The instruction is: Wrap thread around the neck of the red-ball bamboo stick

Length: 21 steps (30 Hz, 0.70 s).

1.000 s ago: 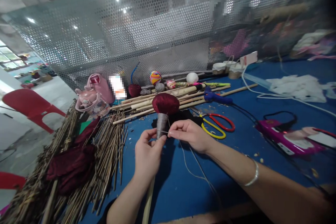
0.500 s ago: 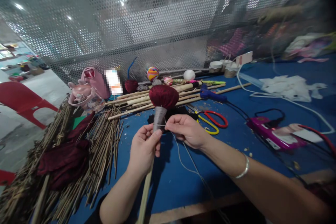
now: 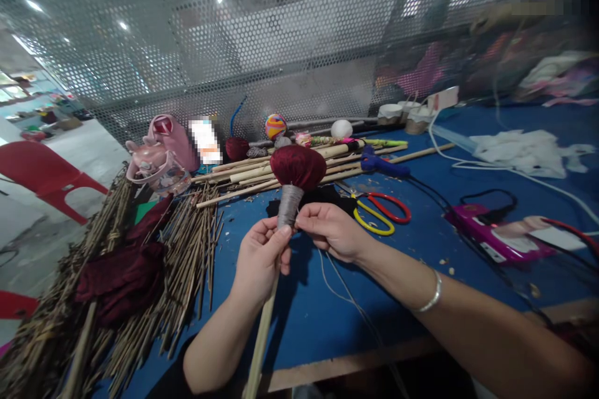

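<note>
My left hand (image 3: pixel 264 249) is closed round a pale wooden stick (image 3: pixel 262 333) just below its top end. On that end sits a rounded dark red fabric head (image 3: pixel 298 167), its neck bound with closely wound grey cord (image 3: pixel 290 201). The left thumb presses on the lower edge of the winding. My right hand (image 3: pixel 330 230) pinches the grey cord close beside the neck, and its loose strands (image 3: pixel 344 293) hang down over the blue table. Behind the right hand lie scissors (image 3: pixel 374 215) with one red and one yellow handle.
Bundled thin twigs (image 3: pixel 178 268) and dark red cloth (image 3: pixel 124 277) lie at left. Peeled sticks (image 3: pixel 253 174), a blue glue gun (image 3: pixel 381 164) and a colourful ball (image 3: pixel 276 127) are behind. A purple power strip (image 3: pixel 496 237) with cables is at right. A perforated metal screen (image 3: pixel 290 43) stands at the back.
My right hand has drawn in closer to the stick, and the cord span between it and the winding is shorter. The view has shifted slightly; my left hand keeps its grip.
</note>
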Tool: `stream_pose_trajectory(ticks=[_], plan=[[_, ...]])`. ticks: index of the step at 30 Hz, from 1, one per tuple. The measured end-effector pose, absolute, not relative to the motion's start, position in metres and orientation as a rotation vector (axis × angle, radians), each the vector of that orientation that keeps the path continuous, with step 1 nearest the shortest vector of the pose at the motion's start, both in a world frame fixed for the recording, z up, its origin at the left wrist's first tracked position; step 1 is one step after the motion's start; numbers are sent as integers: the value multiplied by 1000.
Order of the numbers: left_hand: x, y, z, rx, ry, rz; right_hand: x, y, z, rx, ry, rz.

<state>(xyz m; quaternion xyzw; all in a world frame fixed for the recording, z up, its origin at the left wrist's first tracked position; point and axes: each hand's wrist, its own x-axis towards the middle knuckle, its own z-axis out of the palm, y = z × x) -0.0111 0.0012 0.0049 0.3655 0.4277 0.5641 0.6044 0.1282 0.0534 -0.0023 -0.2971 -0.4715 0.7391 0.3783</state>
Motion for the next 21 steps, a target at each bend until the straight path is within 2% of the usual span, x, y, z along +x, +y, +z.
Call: stream_pose_trajectory(ticks=[10, 21], plan=[[-11, 4, 5, 810, 1040, 1333, 129, 55, -2, -717, -1296, 1893], [-12, 5, 4, 816, 1019, 1329, 131, 52, 0, -806, -1372, 1702]])
